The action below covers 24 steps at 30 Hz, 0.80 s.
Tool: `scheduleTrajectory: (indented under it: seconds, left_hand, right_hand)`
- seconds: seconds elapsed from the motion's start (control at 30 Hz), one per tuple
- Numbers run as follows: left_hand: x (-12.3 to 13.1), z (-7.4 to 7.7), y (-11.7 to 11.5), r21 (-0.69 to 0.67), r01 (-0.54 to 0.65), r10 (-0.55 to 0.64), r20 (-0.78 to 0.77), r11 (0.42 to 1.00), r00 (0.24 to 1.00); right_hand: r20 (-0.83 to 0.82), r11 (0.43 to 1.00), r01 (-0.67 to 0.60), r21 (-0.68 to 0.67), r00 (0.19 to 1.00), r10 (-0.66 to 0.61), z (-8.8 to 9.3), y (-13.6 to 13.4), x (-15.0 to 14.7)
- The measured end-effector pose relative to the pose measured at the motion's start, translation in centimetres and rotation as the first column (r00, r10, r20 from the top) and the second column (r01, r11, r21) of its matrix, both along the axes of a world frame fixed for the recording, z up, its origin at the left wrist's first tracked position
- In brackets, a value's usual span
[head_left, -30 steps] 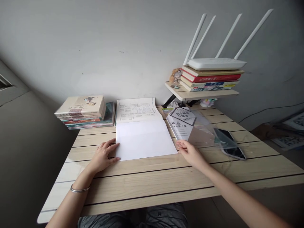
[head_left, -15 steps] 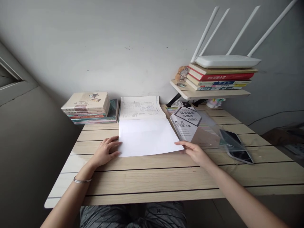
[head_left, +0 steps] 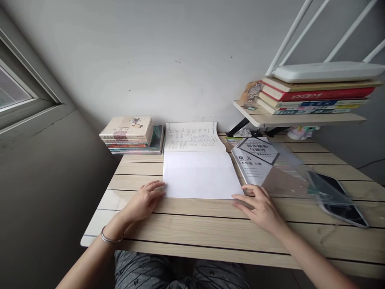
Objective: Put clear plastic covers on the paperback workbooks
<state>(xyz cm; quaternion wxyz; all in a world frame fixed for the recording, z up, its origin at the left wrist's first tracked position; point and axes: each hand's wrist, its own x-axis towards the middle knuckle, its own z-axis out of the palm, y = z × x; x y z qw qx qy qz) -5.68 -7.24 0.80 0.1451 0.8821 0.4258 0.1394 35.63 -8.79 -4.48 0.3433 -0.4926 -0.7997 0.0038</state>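
Observation:
A booklet lies open in front of me, its upper part a printed page (head_left: 191,137) leaning up by the wall. A blank white sheet (head_left: 201,176) covers the lower part and lies nearly flat. At the sheet's lower left edge rests my left hand (head_left: 146,201), fingertips touching it, fingers loosely stretched and holding nothing. My right hand (head_left: 261,205) is open at the lower right corner, its fingers apart and their tips on or beside the edge. Beside it, a workbook with a grey and white cover (head_left: 254,160) lies partly under clear plastic.
To the left stands a stack of books (head_left: 128,134). A raised shelf (head_left: 297,119) at the right bears more books (head_left: 319,96) and a white router (head_left: 327,72). Below it, a phone (head_left: 345,214) lies partly under the plastic. The wooden table (head_left: 192,228) has dark slat gaps.
My right hand has gone from holding the sheet's slightly raised right corner to lying open there, and the sheet is flatter. The view has shifted left; my left hand stays at the left edge.

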Motion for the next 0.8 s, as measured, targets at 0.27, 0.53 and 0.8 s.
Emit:
scheduleTrajectory:
  seconds: [0.27,0.53,0.8]
  left_hand:
    - [0.5,-0.3,-1.0,-0.055,-0.037,0.039,0.032,0.998,0.999]
    - [2.1,-1.5,-0.8,-0.035,-0.221,0.223,0.165,0.975,0.961]
    - [2.0,-2.2,-0.4,-0.015,-0.281,0.279,0.182,0.96,0.943]
  right_hand:
    - [-0.098,0.989,-0.093,-0.119,0.992,0.082,0.3,0.0,-0.6]
    - [-0.183,0.976,-0.055,-0.211,0.983,0.016,0.1,0.4,-0.5]
    - [-0.258,0.964,-0.009,-0.267,0.964,-0.063,1.1,0.5,-1.5]
